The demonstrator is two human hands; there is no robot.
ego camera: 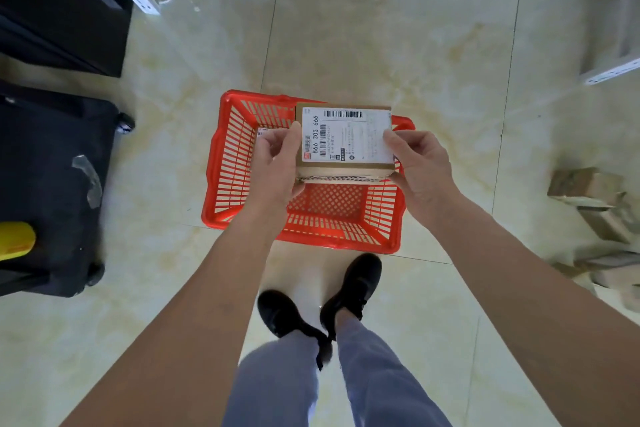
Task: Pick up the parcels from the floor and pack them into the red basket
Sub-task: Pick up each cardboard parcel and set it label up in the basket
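Note:
A brown cardboard parcel (346,139) with a white shipping label on top hangs above the red basket (221,184). My left hand (277,163) grips its left side and my right hand (419,163) grips its right side. The basket stands on the tiled floor just beyond my feet. A corner of another labelled parcel (263,132) shows inside the basket, mostly hidden behind my left hand. Several more cardboard parcels (595,204) lie in a loose pile on the floor at the right edge.
A black wheeled case (52,184) with a yellow item on it stands at the left. A dark cabinet (59,7) is at the back left. White shelf frames (616,69) stand at the back right. My black shoes (353,284) are just behind the basket.

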